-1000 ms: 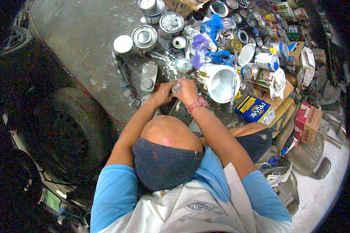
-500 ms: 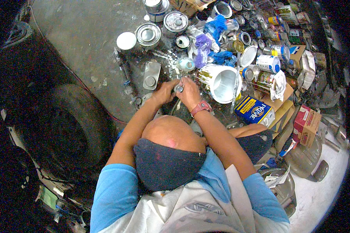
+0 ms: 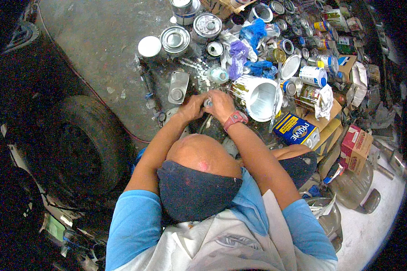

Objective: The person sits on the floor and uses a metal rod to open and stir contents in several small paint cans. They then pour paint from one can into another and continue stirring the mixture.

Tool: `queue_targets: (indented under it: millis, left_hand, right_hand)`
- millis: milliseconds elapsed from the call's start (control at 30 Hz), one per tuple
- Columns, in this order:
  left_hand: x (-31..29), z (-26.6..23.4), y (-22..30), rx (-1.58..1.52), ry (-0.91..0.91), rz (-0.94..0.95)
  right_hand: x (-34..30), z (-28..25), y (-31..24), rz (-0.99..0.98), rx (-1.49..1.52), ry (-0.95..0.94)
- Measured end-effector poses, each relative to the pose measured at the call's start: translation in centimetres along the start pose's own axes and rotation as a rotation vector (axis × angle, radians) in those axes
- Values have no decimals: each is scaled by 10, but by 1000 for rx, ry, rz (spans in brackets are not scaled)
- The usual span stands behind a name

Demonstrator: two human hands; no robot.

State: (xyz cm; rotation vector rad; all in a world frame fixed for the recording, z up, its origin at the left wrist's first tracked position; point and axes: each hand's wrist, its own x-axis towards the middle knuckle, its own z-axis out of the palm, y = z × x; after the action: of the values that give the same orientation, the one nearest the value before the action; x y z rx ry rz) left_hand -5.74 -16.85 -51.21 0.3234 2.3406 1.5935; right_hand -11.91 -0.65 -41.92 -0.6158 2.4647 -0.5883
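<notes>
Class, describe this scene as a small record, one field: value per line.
Right hand: closed on a small grey piece, kind unclear
Left hand: beside the right; grip partly hidden
Watch: red, right wrist
Left of hands: rectangular metal can
Right of hands: paint-streaked white bucket
Ahead: translucent pale container, crumpled purple material

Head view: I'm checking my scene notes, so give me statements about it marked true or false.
1. The left hand and right hand are far apart. False: they meet at a small grey object.
2. A red strap circles the right wrist. True.
3. The rectangular metal tin lies right of the white bucket. False: it lies left.
4. A blue-and-yellow can is right of the right hand. True.
5. The tire is at the view's right. False: at its left.
</notes>
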Motion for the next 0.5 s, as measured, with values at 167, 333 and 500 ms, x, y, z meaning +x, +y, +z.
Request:
queue_targets:
  millis: [167, 333, 500]
  left_hand:
    - [-3, -1, 6, 48, 27, -23]
    - [-2, -3, 8, 74, 1, -29]
    - [-3, -3, 7, 47, -20, -72]
  right_hand:
    - [-1, 1, 0, -49, -46, 17]
    - [-3, 6, 5, -75, -112, 6]
    - [-4, 7, 5, -178, -90, 97]
